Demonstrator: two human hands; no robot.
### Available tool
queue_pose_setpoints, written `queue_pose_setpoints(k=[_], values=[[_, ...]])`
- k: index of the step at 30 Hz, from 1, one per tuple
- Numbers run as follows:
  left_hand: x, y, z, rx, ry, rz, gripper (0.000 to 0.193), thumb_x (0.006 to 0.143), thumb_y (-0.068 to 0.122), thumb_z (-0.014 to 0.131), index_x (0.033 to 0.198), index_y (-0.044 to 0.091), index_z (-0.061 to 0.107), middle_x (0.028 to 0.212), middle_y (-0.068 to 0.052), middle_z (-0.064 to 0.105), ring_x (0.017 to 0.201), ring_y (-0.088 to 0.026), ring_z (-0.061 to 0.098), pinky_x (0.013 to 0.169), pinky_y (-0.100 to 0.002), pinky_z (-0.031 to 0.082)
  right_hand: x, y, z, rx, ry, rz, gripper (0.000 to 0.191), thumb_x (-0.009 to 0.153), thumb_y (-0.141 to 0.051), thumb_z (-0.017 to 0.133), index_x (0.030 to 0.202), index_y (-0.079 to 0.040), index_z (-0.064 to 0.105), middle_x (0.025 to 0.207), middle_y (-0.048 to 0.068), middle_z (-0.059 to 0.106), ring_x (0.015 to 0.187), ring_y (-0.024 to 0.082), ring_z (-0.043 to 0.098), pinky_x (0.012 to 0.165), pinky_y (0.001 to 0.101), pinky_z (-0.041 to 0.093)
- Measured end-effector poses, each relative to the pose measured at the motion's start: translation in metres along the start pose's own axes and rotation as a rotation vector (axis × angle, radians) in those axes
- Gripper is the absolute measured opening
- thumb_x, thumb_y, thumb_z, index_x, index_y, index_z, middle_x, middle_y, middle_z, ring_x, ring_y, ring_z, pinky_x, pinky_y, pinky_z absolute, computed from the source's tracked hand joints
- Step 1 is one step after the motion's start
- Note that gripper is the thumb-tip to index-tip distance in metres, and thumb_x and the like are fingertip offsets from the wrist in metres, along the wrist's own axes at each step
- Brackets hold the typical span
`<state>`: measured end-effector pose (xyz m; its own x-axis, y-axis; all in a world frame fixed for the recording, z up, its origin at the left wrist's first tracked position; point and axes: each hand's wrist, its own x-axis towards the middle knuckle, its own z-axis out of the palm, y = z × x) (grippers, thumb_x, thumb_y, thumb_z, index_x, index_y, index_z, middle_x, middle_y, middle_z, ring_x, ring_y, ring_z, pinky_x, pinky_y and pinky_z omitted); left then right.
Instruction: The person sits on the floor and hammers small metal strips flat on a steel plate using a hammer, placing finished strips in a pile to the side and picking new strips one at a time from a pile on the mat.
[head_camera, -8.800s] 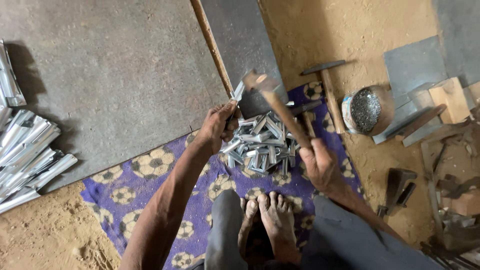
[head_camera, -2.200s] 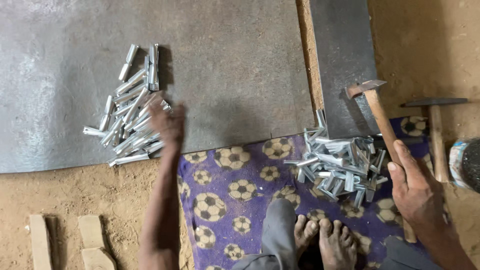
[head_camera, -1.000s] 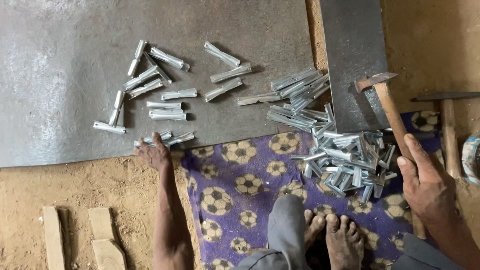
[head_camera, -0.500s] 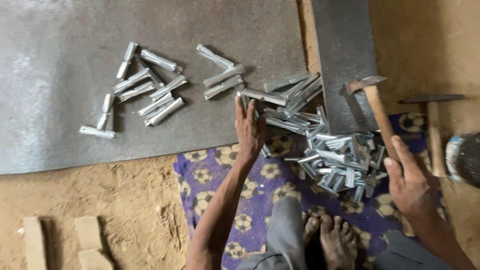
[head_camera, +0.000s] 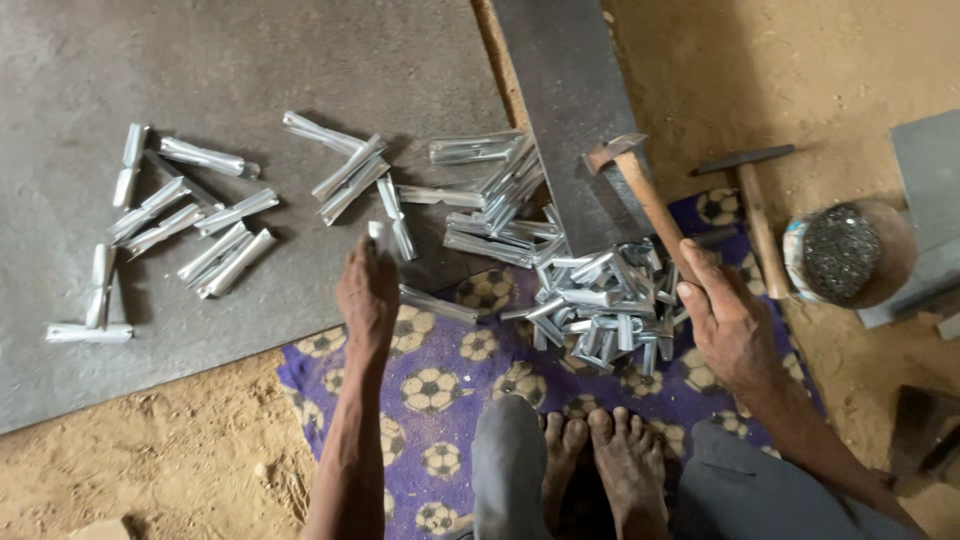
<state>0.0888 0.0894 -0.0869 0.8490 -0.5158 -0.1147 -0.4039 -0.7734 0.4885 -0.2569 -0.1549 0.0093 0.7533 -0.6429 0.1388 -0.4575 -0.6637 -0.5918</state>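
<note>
My left hand (head_camera: 367, 292) reaches onto the grey metal sheet (head_camera: 220, 70), fingers on a folded shiny metal strip (head_camera: 381, 233) at the sheet's front edge. Several similar long strips (head_camera: 215, 215) lie scattered across the sheet. My right hand (head_camera: 728, 318) grips the wooden handle of a hammer (head_camera: 642, 190), whose head rests on a narrow grey metal bar (head_camera: 570, 90). A heap of short metal clips (head_camera: 600, 305) lies on the purple patterned cloth (head_camera: 440, 385) between my hands.
A second hammer (head_camera: 752, 200) lies on the dirt to the right. A round bowl of small dark bits (head_camera: 842, 255) stands beyond it, beside grey slabs (head_camera: 925, 190). My bare feet (head_camera: 605, 460) rest on the cloth. Sandy ground (head_camera: 150, 460) is at lower left.
My left hand has swept the strips apart across the sheet, then drawn back toward its front edge and settled on one strip. The right hand keeps hold of the hammer.
</note>
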Motion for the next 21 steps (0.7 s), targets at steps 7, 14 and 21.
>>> queue_pose_setpoints(k=[7,14,21], values=[[-0.029,0.06,-0.035,-1.13,-0.23,-0.172,0.052,0.102,0.029,0.047,0.147,0.004,0.047,0.11,-0.015,0.074,0.077,-0.021,0.073,0.063,-0.034,0.065,-0.019,0.019,0.004,-0.022,-0.037,0.028,0.05,0.104,-0.022,0.062,0.149,-0.001,0.052,0.134,0.027,0.064,0.121,0.04,0.065,0.097,0.0439,0.054],[-0.04,0.12,0.041,-1.214,-0.74,0.171,0.056,0.104,0.033,0.064,0.146,-0.003,0.056,0.11,-0.02,0.067,0.084,-0.018,0.067,0.071,-0.028,0.055,-0.044,0.047,0.012,0.018,-0.098,0.262,0.052,0.102,-0.047,0.057,0.116,0.003,0.06,0.079,0.012,0.063,0.071,0.026,0.064,0.063,0.0403,0.052],[-0.036,0.104,0.075,-0.23,-0.438,0.286,0.044,0.11,0.044,0.051,0.099,0.008,0.074,0.067,-0.007,0.067,0.044,-0.012,0.041,0.039,-0.031,0.034,-0.054,0.043,0.006,0.04,-0.128,0.315,0.046,0.104,-0.046,0.054,0.105,-0.001,0.061,0.069,0.009,0.057,0.062,0.019,0.059,0.057,0.037,0.05]])
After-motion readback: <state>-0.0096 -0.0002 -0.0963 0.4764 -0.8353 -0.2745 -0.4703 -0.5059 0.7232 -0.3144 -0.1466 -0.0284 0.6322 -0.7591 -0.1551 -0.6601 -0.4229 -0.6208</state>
